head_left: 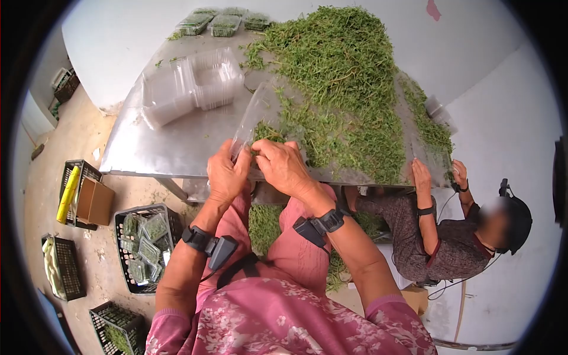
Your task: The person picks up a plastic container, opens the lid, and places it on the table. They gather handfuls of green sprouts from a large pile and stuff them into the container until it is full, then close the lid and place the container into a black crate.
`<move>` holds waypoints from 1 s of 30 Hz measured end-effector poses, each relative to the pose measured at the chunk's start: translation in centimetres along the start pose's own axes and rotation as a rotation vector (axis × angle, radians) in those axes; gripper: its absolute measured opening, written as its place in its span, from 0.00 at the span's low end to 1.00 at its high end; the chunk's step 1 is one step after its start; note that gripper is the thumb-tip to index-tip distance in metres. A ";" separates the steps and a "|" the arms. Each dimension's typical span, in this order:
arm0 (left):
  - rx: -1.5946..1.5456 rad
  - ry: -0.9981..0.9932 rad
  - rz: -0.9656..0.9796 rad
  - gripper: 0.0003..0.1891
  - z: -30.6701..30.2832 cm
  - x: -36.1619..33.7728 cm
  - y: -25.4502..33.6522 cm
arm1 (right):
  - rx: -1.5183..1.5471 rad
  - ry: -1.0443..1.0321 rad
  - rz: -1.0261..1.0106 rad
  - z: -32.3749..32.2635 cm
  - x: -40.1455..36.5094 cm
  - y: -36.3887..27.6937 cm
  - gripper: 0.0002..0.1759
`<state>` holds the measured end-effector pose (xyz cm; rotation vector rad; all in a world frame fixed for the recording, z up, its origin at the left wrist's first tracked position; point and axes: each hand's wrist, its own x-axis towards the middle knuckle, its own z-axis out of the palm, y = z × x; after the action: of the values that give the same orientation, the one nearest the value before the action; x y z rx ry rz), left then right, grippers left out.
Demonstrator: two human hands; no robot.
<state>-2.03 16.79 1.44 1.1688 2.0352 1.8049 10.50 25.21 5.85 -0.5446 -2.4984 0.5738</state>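
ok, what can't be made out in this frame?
Head view only.
1. Right hand: fingertips curl under its own knuckles; grip cannot be told.
2. Clear tray in the left hand: lower end hidden by both hands, contents unclear.
3. Table: right part buried under the herb pile.
4. Co-worker: face blurred.
5. Bottom crate: cut off by the lens edge.

1 clear plastic clamshell (251,121), open, lid tilted up, at near edge of table (177,142); green herb sprigs (267,132) inside.
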 end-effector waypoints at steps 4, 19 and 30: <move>-0.005 0.003 0.024 0.10 -0.2 -0.3 -0.1 | 0.213 -0.023 -0.012 -2.6 0.7 -0.1 0.07; 0.102 0.005 0.030 0.10 0.2 -0.2 -0.1 | 0.569 0.068 0.263 -7.3 0.6 3.4 0.05; 0.108 -0.003 0.016 0.08 0.1 -0.3 0.2 | 0.343 -0.144 0.228 -5.8 1.0 0.1 0.07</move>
<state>-1.69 16.63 1.53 1.2192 2.1518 1.7182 12.98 27.41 10.68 -0.6761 -2.4069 1.1390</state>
